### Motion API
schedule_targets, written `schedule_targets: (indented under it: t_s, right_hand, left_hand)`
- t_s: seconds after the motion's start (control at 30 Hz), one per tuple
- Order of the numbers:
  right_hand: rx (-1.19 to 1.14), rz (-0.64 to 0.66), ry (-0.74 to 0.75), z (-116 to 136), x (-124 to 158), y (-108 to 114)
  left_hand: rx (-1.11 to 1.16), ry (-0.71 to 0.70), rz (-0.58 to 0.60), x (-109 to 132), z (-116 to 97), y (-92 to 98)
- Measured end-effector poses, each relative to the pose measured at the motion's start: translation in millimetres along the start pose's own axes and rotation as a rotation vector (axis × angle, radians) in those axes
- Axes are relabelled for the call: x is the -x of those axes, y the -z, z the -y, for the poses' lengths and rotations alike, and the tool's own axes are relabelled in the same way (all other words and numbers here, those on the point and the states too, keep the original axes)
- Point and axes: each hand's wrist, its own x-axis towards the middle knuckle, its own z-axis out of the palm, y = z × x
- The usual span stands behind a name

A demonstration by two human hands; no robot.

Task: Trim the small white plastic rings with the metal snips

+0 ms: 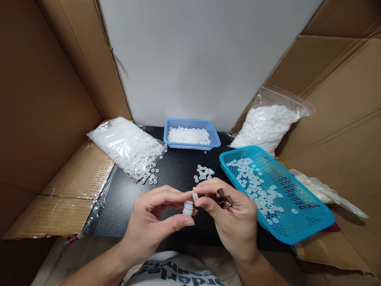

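My left hand (157, 214) is closed, with thumb and fingers around a short stack of white plastic rings (188, 208). Between thumb and forefinger of my right hand (235, 214) a single white ring (195, 196) is pinched on edge, close beside the top of the stack. Tucked against the curled fingers of that same hand is a small dark brown metal piece (223, 198), whose kind I cannot make out. Just beyond my hands, a small pile of loose white rings (204, 172) lies on the black table (178, 167).
A blue basket (193, 146) of small white pieces stands at the back. To the right, a turquoise basket (300, 222) holds white rings. An open bag (125, 147) spills rings at left; another full bag (264, 127) leans back right. Cardboard walls (342, 119) flank the table.
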Motion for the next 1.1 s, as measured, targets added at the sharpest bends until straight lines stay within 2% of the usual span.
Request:
schedule_targets:
  t_s: [0.13, 0.27, 0.47, 0.63, 0.87, 1.1]
  right_hand:
    - [-0.132, -0.026, -0.140, -3.6, 0.8, -1.1]
    - [-0.206, -0.030, -0.201, -6.3, 1.9, -0.5]
    - [-0.265, -0.016, -0.211, -6.4, 2.3, -0.7]
    - [-0.242, -0.009, -0.192, -4.5, 2.0, -0.3]
    - [-0.203, 0.019, -0.149, -2.0, 1.1, 0.4]
    - [-0.169, 0.064, -0.133, 1.2, -0.6, 1.2]
  left_hand:
    - [-0.033, -0.005, -0.011, 0.2, -3.5, -1.6]
    - [-0.049, -0.014, -0.001, 0.3, -5.0, -1.6]
    - [-0.042, -0.010, -0.004, 0.2, -3.8, -1.4]
    - [-0.022, 0.001, -0.004, 1.6, -2.7, -1.4]
    - [0.126, 0.079, -0.019, 1.1, -7.5, -5.6]
    - [0.144, 0.086, -0.052, 0.1, -9.4, -7.0]
